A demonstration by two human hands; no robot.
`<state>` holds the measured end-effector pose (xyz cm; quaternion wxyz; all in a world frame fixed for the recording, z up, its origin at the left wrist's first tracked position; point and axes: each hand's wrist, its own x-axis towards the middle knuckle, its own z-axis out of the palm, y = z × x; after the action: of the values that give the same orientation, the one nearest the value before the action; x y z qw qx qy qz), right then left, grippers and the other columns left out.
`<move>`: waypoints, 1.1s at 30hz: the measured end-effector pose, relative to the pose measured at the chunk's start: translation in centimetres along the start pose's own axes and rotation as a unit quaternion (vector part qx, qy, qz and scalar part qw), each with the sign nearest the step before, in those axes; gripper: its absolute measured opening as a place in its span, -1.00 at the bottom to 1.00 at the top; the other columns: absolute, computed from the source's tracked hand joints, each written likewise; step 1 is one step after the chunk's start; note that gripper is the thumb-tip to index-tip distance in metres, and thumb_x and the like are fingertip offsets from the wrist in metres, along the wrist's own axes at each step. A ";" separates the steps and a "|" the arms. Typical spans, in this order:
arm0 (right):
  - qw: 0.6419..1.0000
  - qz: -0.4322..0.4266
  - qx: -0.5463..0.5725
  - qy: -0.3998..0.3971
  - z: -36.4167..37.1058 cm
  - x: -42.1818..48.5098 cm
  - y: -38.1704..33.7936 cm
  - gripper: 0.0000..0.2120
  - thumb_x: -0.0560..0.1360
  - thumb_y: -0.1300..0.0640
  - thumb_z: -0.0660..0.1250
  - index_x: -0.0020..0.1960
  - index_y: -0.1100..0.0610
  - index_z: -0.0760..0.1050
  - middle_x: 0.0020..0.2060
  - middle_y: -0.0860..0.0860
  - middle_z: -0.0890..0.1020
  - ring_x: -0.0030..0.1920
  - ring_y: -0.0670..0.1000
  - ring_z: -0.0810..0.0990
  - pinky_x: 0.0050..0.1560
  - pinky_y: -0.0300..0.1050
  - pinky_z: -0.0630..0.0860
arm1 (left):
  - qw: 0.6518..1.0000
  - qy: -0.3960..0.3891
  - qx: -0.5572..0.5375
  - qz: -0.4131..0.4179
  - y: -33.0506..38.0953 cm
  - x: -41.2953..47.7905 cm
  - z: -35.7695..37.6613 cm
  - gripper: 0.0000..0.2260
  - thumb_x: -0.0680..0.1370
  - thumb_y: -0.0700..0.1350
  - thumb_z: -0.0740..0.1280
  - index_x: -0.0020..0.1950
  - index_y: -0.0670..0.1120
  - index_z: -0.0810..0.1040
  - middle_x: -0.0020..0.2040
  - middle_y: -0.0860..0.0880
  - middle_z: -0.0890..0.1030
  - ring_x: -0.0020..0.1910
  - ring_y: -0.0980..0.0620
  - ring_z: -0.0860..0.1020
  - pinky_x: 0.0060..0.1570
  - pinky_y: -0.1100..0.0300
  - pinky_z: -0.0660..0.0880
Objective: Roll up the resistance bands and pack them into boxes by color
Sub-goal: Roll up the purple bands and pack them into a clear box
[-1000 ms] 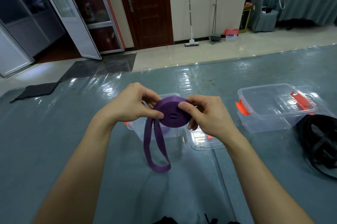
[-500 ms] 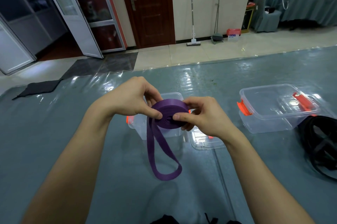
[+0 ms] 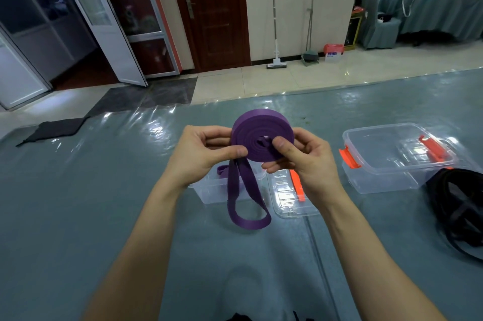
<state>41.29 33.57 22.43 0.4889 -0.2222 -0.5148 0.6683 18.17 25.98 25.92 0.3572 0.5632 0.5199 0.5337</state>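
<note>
Above the near clear box, purple band is held in the air as a mostly wound flat coil. Its left edge is pinched by the left hand, thumb on the face and fingers curled behind. The right edge is gripped by the right hand, thumb pressed near the coil centre. Unwound tail loop hangs in front of that box; whether it touches the table cannot be told. Box lid lies just right of the box, second clear box well right, black bands further right again.

Risks, as judged:
- Coil is kept tight by pinch alone. If thumb pressure is eased during a regrip, layers could spring loose or telescope.
- Tail could be wound in twisted if not kept flat.
- A slack coil may not be seated cleanly in the box.
</note>
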 end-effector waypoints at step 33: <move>0.732 -0.250 -0.625 -0.111 -0.3 -0.1 4.8 0.20 0.32 -0.19 0.61 0.76 -0.14 -0.02 0.75 -0.10 0.02 0.26 0.14 0.65 -0.04 0.05 0.69 | 0.976 -0.096 0.175 -0.084 -0.8 0.7 -1.9 -0.77 0.41 0.03 0.71 0.04 0.09 0.83 -0.06 -0.02 0.82 -0.02 -0.01 0.81 0.10 0.15 0.71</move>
<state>39.52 33.63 17.96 0.3284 -0.2650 -0.9039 0.0702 16.11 26.51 25.66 0.3451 0.6195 0.6143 0.3460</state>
